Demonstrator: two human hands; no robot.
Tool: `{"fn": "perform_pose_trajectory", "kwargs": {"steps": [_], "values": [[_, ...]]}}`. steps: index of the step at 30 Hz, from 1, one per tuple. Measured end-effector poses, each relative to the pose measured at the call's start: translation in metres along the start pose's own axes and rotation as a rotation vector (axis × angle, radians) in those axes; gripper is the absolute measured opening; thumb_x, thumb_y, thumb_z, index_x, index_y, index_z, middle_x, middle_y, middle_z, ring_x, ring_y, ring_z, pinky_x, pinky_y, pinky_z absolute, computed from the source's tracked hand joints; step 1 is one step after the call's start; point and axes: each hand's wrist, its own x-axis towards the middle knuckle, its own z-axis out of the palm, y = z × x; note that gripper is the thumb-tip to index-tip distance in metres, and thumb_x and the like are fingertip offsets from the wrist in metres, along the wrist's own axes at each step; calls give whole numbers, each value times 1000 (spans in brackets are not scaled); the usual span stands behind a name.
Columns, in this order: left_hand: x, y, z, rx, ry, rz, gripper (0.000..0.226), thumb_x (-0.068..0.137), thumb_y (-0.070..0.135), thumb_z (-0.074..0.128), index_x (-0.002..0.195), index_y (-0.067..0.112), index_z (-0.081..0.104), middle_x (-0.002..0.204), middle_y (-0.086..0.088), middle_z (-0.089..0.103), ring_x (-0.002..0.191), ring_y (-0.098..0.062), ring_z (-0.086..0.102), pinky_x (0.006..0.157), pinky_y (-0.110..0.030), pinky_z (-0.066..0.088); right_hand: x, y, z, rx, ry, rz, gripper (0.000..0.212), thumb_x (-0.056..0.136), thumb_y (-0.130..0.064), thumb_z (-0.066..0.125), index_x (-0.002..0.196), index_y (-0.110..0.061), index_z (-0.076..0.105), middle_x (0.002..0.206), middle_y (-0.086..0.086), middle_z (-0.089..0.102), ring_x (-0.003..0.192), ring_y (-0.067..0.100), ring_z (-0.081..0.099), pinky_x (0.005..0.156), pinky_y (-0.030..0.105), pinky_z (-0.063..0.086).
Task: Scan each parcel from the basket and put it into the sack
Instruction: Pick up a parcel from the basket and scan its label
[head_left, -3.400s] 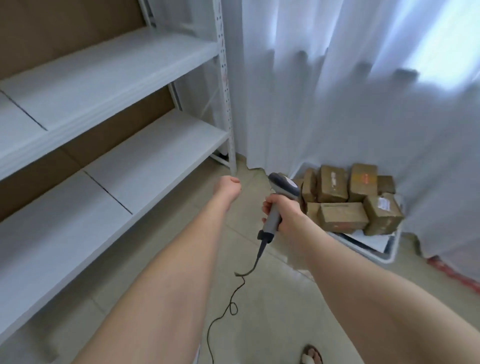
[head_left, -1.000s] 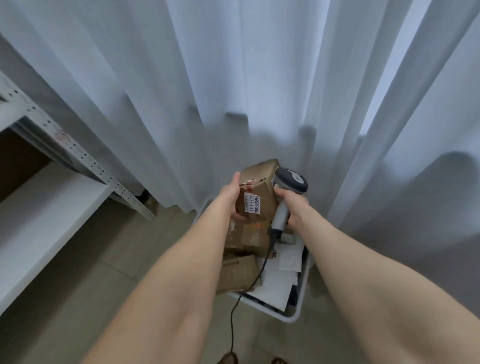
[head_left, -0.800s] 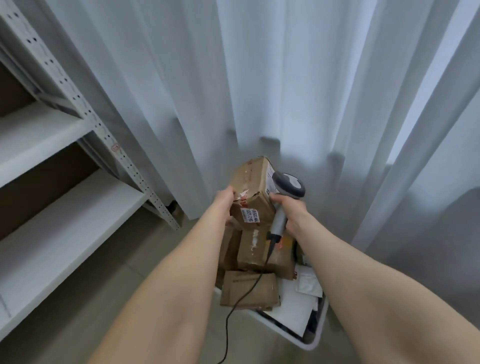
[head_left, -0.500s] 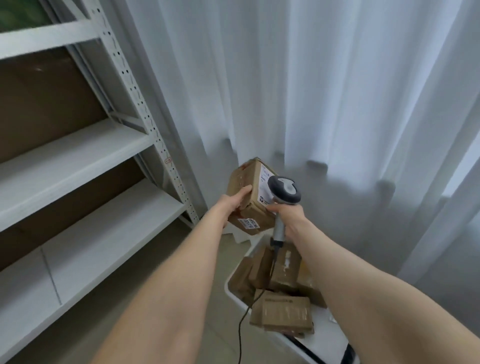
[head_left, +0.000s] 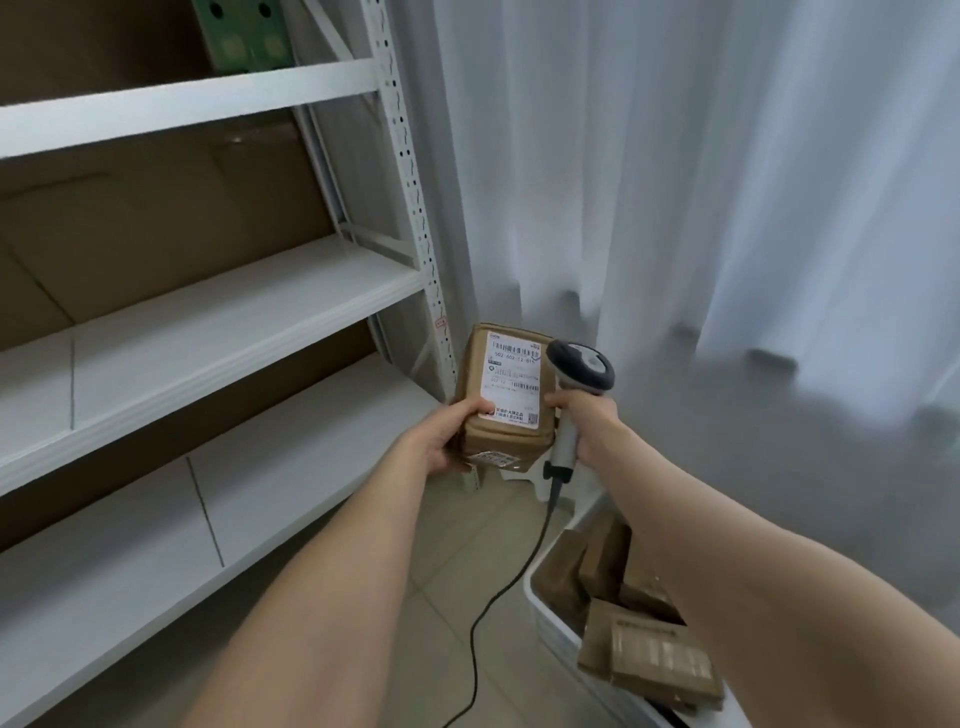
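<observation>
- Parcel (head_left: 475, 379), a small brown cardboard box, is held up off the floor between the two hands. Its white label (head_left: 514, 382) with barcodes faces the camera.
- Left hand (head_left: 439, 441) grips the parcel's lower left corner, with the thumb laid over the front face beside the label and the fingers hidden underneath.
- Right hand (head_left: 587, 423) is wrapped round the handle of the scanner (head_left: 581, 364), and one fingertip reaches to the parcel's right edge. The scanner head sits just beside the label's upper right corner, and its cable (head_left: 498, 592) trails down to the floor.
- Handling, as a judgement: the box looks stiff and light enough for one hand, though its taped faces could be a little slick. A hold across the bottom edge or on two opposite sides should be secure and would leave the barcode uncovered.
- Basket (head_left: 550, 618), white, stands on the floor at lower right under the right forearm, with more brown parcels (head_left: 654, 654) piled in it.
- Sack is not in view.
- Floor (head_left: 457, 551) is pale tile. White metal shelving (head_left: 234, 306) with brown backing fills the left, and a green box (head_left: 244, 36) sits on its top level. A white curtain (head_left: 675, 208) hangs across the right, down to the floor.
</observation>
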Motion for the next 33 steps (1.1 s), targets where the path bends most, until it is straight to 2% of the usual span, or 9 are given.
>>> {"fn": "perform_pose_trajectory", "kwargs": {"steps": [1, 2, 5, 7, 11, 16, 22, 29, 33], "values": [[-4, -1, -8, -21, -14, -2, 43, 86, 24, 62, 127, 16, 51, 103, -11, 67, 87, -25, 63, 54, -30, 55, -3, 1, 10, -40, -4, -14, 17, 82, 4, 65, 90, -10, 58, 105, 17, 69, 99, 35, 67, 91, 50, 54], [-6, -3, -16, -37, -21, -6, 40, 88, 24, 61, 126, 17, 50, 103, -10, 66, 86, -24, 62, 53, -30, 54, -5, 3, 19, -74, -3, -32, 17, 80, 5, 65, 87, -9, 58, 106, 18, 69, 100, 35, 67, 91, 51, 54], [-10, -10, -39, -68, -17, -5, 50, 82, 32, 71, 126, 19, 51, 111, -12, 65, 97, -30, 62, 81, -48, 52, -12, 6, 43, -85, -32, -59, 16, 80, 8, 64, 86, -7, 60, 103, 18, 70, 97, 34, 68, 89, 48, 55], [-9, -16, -49, -110, 12, 20, 55, 78, 29, 76, 126, 19, 51, 109, -12, 65, 100, -31, 63, 88, -53, 52, -15, 7, 52, -82, -52, -65, 16, 81, 8, 63, 86, -7, 60, 96, 16, 70, 89, 32, 68, 84, 45, 57], [-7, -29, -65, -134, 96, 82, 57, 77, 22, 77, 126, 22, 47, 103, -5, 64, 93, -25, 62, 77, -47, 56, -23, 10, 66, -107, -12, -89, 14, 83, 0, 67, 86, -10, 58, 84, 8, 62, 79, 22, 58, 81, 40, 52], [-6, -35, -75, -143, 205, 131, 70, 74, 21, 79, 133, 25, 41, 115, -3, 61, 93, -21, 61, 66, -36, 54, -38, 12, 70, -110, -170, -47, 4, 87, -3, 61, 87, -6, 58, 64, 7, 57, 50, 15, 51, 51, 25, 46], [-6, -45, -76, -173, 217, 110, 68, 77, 18, 77, 134, 23, 40, 115, -1, 59, 90, -18, 60, 60, -33, 51, -47, 15, 76, -227, -274, -44, 7, 85, -5, 59, 92, -3, 58, 58, 8, 55, 48, 17, 47, 49, 26, 43], [4, -64, -79, -176, 192, 71, 69, 77, 21, 77, 137, 21, 41, 118, -6, 62, 102, -26, 60, 86, -48, 53, -58, 5, 70, -282, -310, -22, 7, 84, -5, 55, 91, -4, 55, 62, 10, 55, 47, 17, 47, 47, 26, 42], [7, -71, -81, -181, 191, 52, 71, 76, 22, 78, 137, 22, 42, 120, -7, 62, 106, -28, 60, 91, -53, 51, -66, -1, 64, -316, -325, 18, 3, 85, -4, 53, 88, -5, 54, 61, 8, 52, 47, 15, 46, 46, 23, 43]]}}
